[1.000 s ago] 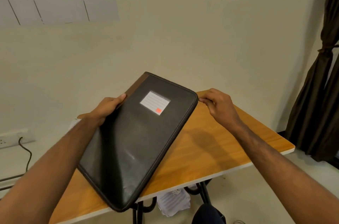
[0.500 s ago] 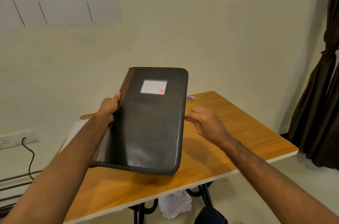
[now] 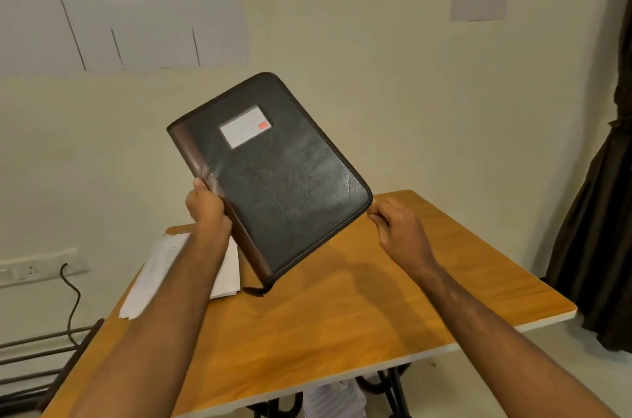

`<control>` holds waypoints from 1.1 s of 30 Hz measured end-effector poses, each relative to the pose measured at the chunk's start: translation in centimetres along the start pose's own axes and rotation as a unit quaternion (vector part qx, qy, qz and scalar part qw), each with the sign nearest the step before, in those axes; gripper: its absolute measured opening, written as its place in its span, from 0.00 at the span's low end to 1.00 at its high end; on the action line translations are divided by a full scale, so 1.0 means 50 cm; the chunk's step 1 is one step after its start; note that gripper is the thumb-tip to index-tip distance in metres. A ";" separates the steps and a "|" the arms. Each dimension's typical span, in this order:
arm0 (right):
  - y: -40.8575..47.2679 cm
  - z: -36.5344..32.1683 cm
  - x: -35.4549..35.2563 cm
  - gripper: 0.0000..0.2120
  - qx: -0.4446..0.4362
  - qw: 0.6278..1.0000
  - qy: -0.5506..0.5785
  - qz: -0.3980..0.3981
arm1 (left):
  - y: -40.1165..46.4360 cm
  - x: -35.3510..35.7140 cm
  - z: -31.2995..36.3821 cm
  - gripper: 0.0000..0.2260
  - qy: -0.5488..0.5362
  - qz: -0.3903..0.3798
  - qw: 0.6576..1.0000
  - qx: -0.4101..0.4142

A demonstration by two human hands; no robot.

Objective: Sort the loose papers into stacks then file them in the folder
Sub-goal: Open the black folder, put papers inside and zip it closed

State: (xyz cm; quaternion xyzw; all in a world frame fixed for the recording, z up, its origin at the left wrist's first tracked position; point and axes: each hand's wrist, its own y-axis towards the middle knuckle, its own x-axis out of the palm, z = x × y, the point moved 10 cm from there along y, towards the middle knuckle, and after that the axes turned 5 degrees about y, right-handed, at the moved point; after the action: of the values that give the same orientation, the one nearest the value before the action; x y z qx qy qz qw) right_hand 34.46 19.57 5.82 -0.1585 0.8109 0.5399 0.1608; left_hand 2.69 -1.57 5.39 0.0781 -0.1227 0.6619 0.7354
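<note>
Here, in the head view, a black zip folder (image 3: 273, 174) is held up in the air above the wooden tabletop (image 3: 342, 315). It is tilted, with its brown spine on the left and a white label (image 3: 245, 126) near its top. The folder looks shut all the way round.

The left hand (image 3: 207, 207) grips the spine side, with its thumb on the front. The right hand (image 3: 396, 226) is at the folder's lower right corner. Its fingers are curled tight in a pinch right beside the edge. It may be holding the zip pull, but that part is too small to tell for sure.

The loose papers (image 3: 164, 267) lie on the far left part of the tabletop, partly hidden by the left arm. They sit in one rough pile, not in neat stacks.

I think the step now is opening the folder. The filing has not begun, since the papers are outside it. The next move calls for pulling the zip around the edge while the left hand keeps the folder steady. Then the folder can be laid flat on the tabletop, beside the papers.
</note>
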 end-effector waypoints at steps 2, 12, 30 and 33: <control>0.006 -0.016 0.018 0.06 -0.015 1.000 -0.018 -0.005 | -0.007 -0.003 0.003 0.17 -0.021 0.021 1.000 0.006; -0.075 -0.175 0.193 0.02 -0.137 0.973 0.010 -0.186 | -0.019 0.002 -0.003 0.20 -0.087 0.039 0.995 -0.025; -0.180 0.173 0.093 0.14 0.549 0.753 0.268 -0.244 | -0.101 0.041 -0.258 0.08 0.220 -0.224 0.938 -0.144; -0.231 0.226 0.090 0.23 0.564 0.756 0.240 -0.230 | -0.105 0.037 -0.329 0.12 0.306 -0.264 0.903 -0.144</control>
State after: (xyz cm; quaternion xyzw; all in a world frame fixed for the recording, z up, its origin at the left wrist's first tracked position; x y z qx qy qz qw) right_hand 36.40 25.42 -9.76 -0.3447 0.9198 -0.1246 0.1404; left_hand 9.32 4.18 -9.59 -0.2058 0.0399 0.4100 0.8877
